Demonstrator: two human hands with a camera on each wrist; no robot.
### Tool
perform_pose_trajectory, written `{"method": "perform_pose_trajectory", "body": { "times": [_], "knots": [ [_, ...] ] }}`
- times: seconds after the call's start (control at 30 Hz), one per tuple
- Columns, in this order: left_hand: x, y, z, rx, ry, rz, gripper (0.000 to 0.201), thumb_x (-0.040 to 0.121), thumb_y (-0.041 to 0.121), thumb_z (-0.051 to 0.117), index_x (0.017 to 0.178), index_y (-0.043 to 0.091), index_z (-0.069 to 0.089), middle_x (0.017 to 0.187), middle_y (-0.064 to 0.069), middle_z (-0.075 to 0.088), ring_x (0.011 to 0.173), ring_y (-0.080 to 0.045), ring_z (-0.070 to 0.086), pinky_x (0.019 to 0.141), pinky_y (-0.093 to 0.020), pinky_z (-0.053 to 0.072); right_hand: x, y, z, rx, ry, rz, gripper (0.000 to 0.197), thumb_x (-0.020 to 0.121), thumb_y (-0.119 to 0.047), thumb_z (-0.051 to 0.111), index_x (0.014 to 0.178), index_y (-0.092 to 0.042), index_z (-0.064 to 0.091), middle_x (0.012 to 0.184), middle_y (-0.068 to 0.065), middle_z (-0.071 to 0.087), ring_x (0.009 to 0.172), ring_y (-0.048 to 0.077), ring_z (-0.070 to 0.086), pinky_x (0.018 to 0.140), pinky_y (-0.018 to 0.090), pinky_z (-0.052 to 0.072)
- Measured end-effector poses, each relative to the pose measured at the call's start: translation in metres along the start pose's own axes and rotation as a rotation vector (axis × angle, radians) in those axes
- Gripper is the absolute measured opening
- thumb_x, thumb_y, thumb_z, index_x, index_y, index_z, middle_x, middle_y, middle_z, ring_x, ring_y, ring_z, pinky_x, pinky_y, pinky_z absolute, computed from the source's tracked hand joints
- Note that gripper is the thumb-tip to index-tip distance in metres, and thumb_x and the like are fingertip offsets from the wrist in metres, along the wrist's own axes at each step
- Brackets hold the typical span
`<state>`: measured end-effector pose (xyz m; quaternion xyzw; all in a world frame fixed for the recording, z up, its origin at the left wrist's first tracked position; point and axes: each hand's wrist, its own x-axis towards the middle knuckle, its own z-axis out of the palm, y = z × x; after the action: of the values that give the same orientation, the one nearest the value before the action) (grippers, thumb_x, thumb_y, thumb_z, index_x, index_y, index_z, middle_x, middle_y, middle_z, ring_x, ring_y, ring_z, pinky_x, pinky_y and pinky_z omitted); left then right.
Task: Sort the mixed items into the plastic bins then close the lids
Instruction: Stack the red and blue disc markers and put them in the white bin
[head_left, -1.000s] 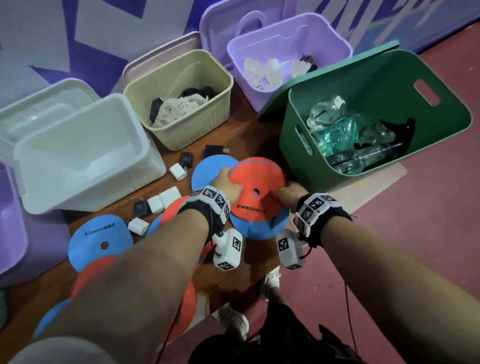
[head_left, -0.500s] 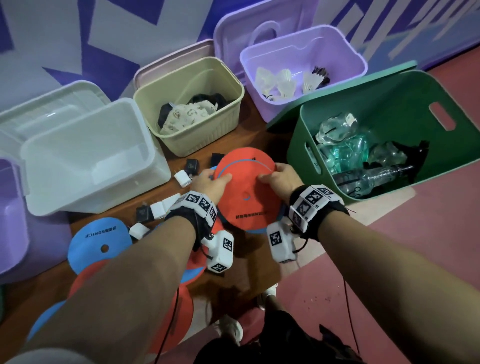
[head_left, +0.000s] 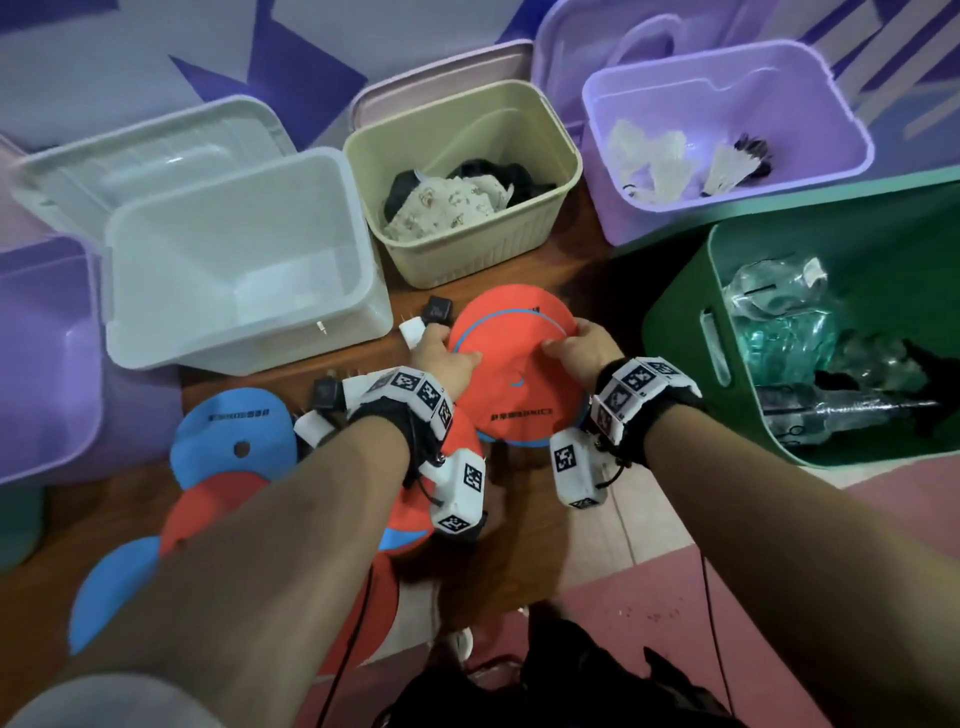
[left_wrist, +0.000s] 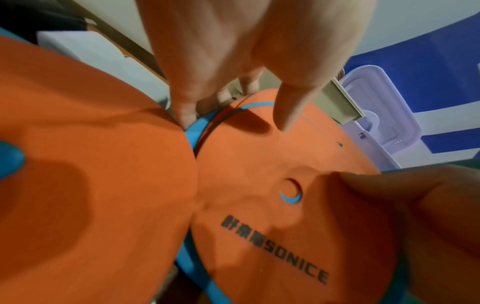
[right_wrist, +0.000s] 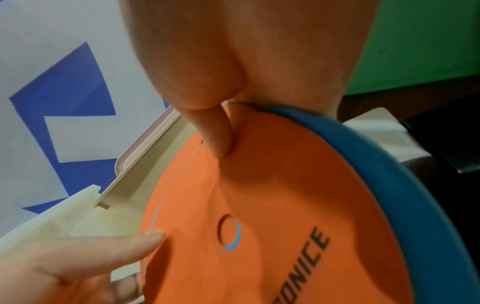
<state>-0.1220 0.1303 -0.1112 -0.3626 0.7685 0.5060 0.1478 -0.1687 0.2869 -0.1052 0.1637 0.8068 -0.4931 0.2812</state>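
Both hands hold a small stack of flat foam discs (head_left: 514, 374), orange on top with a blue one showing at its rim. My left hand (head_left: 447, 353) grips the stack's left edge, thumb on top (left_wrist: 288, 115). My right hand (head_left: 571, 345) pinches the right edge, thumb (right_wrist: 219, 135) pressed on the orange face (right_wrist: 285, 195) and the blue disc (right_wrist: 389, 174) beneath it. The stack is tilted up between the beige bin (head_left: 550, 228) and the green bin (head_left: 675, 322). More discs lie lower left: blue (head_left: 234, 436), orange (head_left: 218, 509), blue (head_left: 114, 587).
An open white bin (head_left: 244, 338) stands left with its lid behind. The beige bin holds cloth, a purple bin (head_left: 727, 223) holds shuttlecocks, the green bin holds clear bottles. Another purple bin (head_left: 47, 364) sits far left. Small chargers, white (head_left: 413, 332) and black (head_left: 436, 312), (head_left: 324, 395), lie on the wooden floor.
The hands have carried the stack away from me toward the beige bin. The orange disc slid over the blue one, which it now nearly covers.
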Motion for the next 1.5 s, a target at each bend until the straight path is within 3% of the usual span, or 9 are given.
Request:
{"method": "perform_pose_trajectory", "body": {
  "times": [0.17, 0.37, 0.53, 0.7, 0.8, 0.93, 1.13, 1.33, 1.5],
  "knots": [
    [-0.002, 0.012, -0.009, -0.042, 0.011, 0.083, 0.036, 0.084, 0.012, 0.066, 0.116, 0.012, 0.051, 0.099, -0.004, 0.061, 0.085, -0.020, 0.057, 0.076, -0.025, 0.042, -0.013, -0.011, -0.002, 0.050, 0.073, -0.130, 0.027, 0.087, -0.006, 0.059, 0.114, -0.010, 0.062, 0.097, 0.006, 0.064, 0.089, 0.018, 0.059, 0.092, 0.034, 0.049],
    [-0.027, 0.034, -0.029, -0.140, -0.010, 0.187, 0.052, 0.079, 0.011, 0.069, 0.127, 0.020, 0.050, 0.106, 0.004, 0.059, 0.095, -0.015, 0.058, 0.089, -0.028, 0.046, -0.038, -0.031, -0.008, 0.135, 0.131, -0.250, 0.029, 0.084, -0.003, 0.062, 0.111, -0.013, 0.058, 0.098, 0.004, 0.062, 0.087, 0.016, 0.058, 0.085, 0.028, 0.047],
    [-0.053, 0.031, -0.062, -0.231, -0.035, 0.239, 0.036, 0.079, 0.015, 0.073, 0.111, 0.019, 0.057, 0.096, 0.003, 0.064, 0.086, -0.016, 0.062, 0.076, -0.027, 0.047, -0.068, -0.043, 0.011, 0.228, 0.066, -0.232, 0.030, 0.081, 0.001, 0.063, 0.111, -0.003, 0.064, 0.099, 0.014, 0.066, 0.089, 0.023, 0.061, 0.092, 0.042, 0.050],
    [-0.074, 0.000, -0.104, -0.296, 0.003, 0.262, 0.029, 0.077, 0.008, 0.075, 0.100, 0.020, 0.061, 0.087, 0.003, 0.067, 0.079, -0.015, 0.065, 0.077, -0.028, 0.050, -0.100, -0.045, 0.051, 0.272, -0.034, -0.240, 0.032, 0.083, 0.006, 0.059, 0.113, -0.007, 0.061, 0.098, 0.012, 0.063, 0.088, 0.023, 0.059, 0.088, 0.039, 0.050],
    [-0.077, -0.030, -0.119, -0.295, 0.058, 0.199, 0.030, 0.072, 0.011, 0.079, 0.098, 0.016, 0.065, 0.093, -0.004, 0.069, 0.088, -0.023, 0.067, 0.080, -0.031, 0.053, -0.109, -0.033, 0.076, 0.208, -0.085, -0.276, 0.024, 0.083, 0.006, 0.060, 0.095, -0.014, 0.061, 0.084, 0.006, 0.063, 0.077, 0.021, 0.057, 0.078, 0.034, 0.050],
    [-0.079, -0.064, -0.123, -0.194, 0.079, 0.168, 0.034, 0.070, 0.017, 0.081, 0.093, 0.020, 0.055, 0.087, 0.004, 0.061, 0.079, -0.015, 0.060, 0.076, -0.029, 0.050, -0.113, -0.021, 0.097, 0.098, -0.102, -0.296, 0.035, 0.078, 0.014, 0.059, 0.076, -0.021, 0.052, 0.073, 0.001, 0.056, 0.064, 0.016, 0.052, 0.063, 0.026, 0.044],
    [-0.079, -0.078, -0.115, -0.012, 0.117, 0.189, 0.035, 0.081, 0.021, 0.070, 0.111, 0.018, 0.054, 0.107, -0.004, 0.065, 0.099, -0.024, 0.062, 0.092, -0.034, 0.049, -0.109, -0.022, 0.107, -0.412, -0.122, -0.412, 0.046, 0.081, -0.009, 0.057, 0.125, -0.019, 0.049, 0.119, 0.010, 0.059, 0.107, 0.027, 0.059, 0.096, 0.039, 0.048],
    [-0.080, -0.078, -0.116, -0.185, 0.283, 0.056, 0.045, 0.083, 0.017, 0.070, 0.121, 0.007, 0.049, 0.108, -0.004, 0.057, 0.091, -0.017, 0.053, 0.078, -0.024, 0.041, -0.099, -0.031, 0.098, -0.343, -0.068, -0.341, 0.040, 0.088, -0.021, 0.062, 0.126, -0.017, 0.051, 0.121, 0.005, 0.060, 0.110, 0.025, 0.057, 0.092, 0.029, 0.043],
    [-0.076, -0.099, -0.102, -0.083, 0.169, -0.120, 0.033, 0.083, 0.022, 0.069, 0.112, 0.008, 0.064, 0.106, -0.002, 0.065, 0.097, -0.022, 0.062, 0.093, -0.033, 0.049, -0.081, -0.014, 0.103, -0.531, -0.176, -0.176, 0.036, 0.089, -0.022, 0.059, 0.122, -0.010, 0.052, 0.122, 0.014, 0.059, 0.112, 0.030, 0.056, 0.093, 0.032, 0.043]
  ]
}}
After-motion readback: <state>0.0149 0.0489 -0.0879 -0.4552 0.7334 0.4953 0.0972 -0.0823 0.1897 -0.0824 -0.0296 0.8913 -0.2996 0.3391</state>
